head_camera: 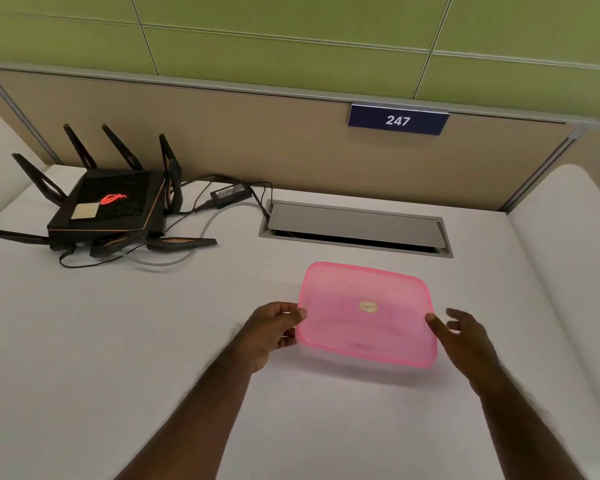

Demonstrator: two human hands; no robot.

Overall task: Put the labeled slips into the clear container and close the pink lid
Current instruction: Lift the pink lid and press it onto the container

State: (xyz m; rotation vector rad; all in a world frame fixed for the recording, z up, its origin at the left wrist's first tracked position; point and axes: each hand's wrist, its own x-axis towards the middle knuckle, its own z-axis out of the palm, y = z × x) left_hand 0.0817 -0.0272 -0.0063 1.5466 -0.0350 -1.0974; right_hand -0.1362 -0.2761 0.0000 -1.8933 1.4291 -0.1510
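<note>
Pink lid (366,315) sits on the clear container (354,363), a hand at each end.

Container rests on the white desk (118,341), just in front of the grey cable hatch (355,226). Left hand (274,329) grips the lid's left edge, thumb on top; right hand (465,336) has fingers spread loose, thumb touching the right edge. Black router (108,206) sits well left of the hatch.
</note>
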